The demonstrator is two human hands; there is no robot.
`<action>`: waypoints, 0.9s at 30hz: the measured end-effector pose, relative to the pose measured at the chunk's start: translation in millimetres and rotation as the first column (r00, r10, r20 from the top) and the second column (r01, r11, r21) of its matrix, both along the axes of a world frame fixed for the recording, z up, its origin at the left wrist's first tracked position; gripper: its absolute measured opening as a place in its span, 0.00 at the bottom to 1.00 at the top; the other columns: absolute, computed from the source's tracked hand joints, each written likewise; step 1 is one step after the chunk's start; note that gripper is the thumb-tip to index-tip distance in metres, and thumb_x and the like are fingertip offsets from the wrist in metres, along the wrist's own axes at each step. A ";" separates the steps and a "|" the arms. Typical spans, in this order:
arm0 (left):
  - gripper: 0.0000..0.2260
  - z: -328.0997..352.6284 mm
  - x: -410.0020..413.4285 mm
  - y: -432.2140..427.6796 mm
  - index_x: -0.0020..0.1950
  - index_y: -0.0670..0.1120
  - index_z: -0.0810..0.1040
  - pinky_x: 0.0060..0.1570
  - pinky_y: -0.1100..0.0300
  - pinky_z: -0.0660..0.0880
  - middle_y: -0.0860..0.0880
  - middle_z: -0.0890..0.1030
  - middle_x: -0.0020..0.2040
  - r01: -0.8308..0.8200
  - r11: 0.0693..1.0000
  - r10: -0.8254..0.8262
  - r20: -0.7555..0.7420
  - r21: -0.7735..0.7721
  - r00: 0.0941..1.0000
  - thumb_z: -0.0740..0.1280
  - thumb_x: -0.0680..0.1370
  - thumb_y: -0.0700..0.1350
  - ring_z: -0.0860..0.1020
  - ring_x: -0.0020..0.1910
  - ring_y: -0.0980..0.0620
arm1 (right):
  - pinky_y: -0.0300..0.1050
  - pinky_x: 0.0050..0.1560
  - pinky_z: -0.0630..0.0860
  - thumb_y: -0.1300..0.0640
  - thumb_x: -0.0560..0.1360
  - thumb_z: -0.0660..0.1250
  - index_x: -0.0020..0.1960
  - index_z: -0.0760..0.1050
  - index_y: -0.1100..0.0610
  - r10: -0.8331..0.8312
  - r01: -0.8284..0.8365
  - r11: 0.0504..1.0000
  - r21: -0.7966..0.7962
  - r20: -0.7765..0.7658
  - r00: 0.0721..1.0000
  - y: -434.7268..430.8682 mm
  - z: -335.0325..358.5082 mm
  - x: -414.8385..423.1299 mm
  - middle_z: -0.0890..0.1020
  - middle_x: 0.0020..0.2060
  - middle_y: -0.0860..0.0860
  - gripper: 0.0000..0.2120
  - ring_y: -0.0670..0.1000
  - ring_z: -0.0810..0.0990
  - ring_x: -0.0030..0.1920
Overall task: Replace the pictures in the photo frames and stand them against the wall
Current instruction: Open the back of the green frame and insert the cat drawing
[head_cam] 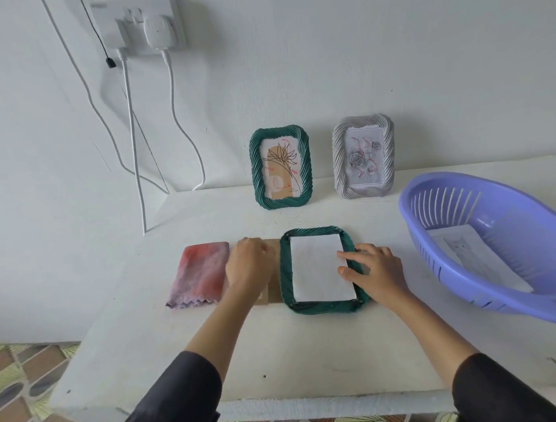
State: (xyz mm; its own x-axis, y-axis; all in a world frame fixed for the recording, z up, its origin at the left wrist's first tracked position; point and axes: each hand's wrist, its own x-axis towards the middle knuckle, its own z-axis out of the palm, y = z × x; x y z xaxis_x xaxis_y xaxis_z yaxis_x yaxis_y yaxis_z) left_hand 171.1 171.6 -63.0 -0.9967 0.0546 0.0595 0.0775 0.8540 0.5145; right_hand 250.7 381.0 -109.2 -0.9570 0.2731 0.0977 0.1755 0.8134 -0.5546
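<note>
The worktop (315,357) is matt white, faintly rough and scuffed. The lying green frame (287,276) has a ribbed, rope-twisted moulding with a dull finish; a plain matt sheet of white paper (317,267) lies in its back. Beside it are a brown cardboard backing (275,297), a fuzzy pink-mauve cloth (201,273) with a zigzag edge, and a smooth, slightly glossy lilac plastic basket (522,241)

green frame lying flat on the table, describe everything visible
The flat green frame is a dark green rounded rectangle with a twisted, rope-like rim, plastic by its look. It lies face down on the table, small dark clips at its corners. A white sheet fills its recess. The right hand rests fingers on the sheet and right rim.
</note>
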 end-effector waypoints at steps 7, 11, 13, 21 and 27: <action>0.20 -20.7 9.3 18.9 0.62 0.52 0.77 0.57 0.52 0.71 0.47 0.76 0.60 0.121 0.991 -0.114 0.097 -0.060 0.989 0.65 0.73 0.60 0.71 0.62 0.45 | 0.45 0.64 0.60 0.43 0.74 0.65 0.62 0.74 0.40 0.002 -0.002 1.000 0.020 0.001 1.000 -0.3 0.9 0.9 0.71 0.65 0.45 0.17 0.50 0.67 0.64; 0.18 -21.5 8.3 19.1 0.60 0.52 0.79 0.59 0.51 0.71 0.47 0.77 0.59 0.115 0.993 -0.112 0.104 -0.021 0.988 0.67 0.74 0.57 0.71 0.62 0.45 | 0.46 0.64 0.61 0.41 0.73 0.64 0.62 0.74 0.40 0.012 -0.012 1.000 0.027 -0.005 1.000 -1.2 1.3 1.1 0.72 0.65 0.46 0.18 0.51 0.67 0.64; 0.15 -22.2 7.7 19.7 0.56 0.52 0.81 0.57 0.51 0.72 0.47 0.78 0.57 0.102 0.994 -0.104 0.114 0.025 0.988 0.68 0.73 0.56 0.73 0.59 0.45 | 0.46 0.65 0.62 0.44 0.74 0.65 0.62 0.74 0.41 0.008 -0.007 1.000 0.030 -0.017 1.000 -2.0 0.5 0.8 0.72 0.65 0.46 0.17 0.51 0.67 0.64; 0.04 -22.3 9.0 22.6 0.43 0.51 0.85 0.55 0.50 0.75 0.48 0.83 0.49 0.016 0.980 -0.046 0.149 0.198 0.988 0.70 0.72 0.49 0.77 0.54 0.44 | 0.48 0.64 0.66 0.48 0.76 0.64 0.62 0.75 0.45 -0.013 0.013 1.000 0.003 -0.076 0.997 -4.8 4.3 3.4 0.75 0.60 0.48 0.15 0.52 0.71 0.62; 0.09 -16.9 9.9 22.4 0.30 0.54 0.80 0.52 0.51 0.77 0.47 0.84 0.43 -0.031 0.958 -0.026 0.193 0.285 0.981 0.70 0.71 0.45 0.79 0.50 0.44 | 0.47 0.60 0.70 0.57 0.73 0.69 0.64 0.74 0.53 0.000 0.017 0.997 0.074 -0.224 0.975 -15.1 31.3 18.1 0.74 0.62 0.54 0.20 0.57 0.72 0.62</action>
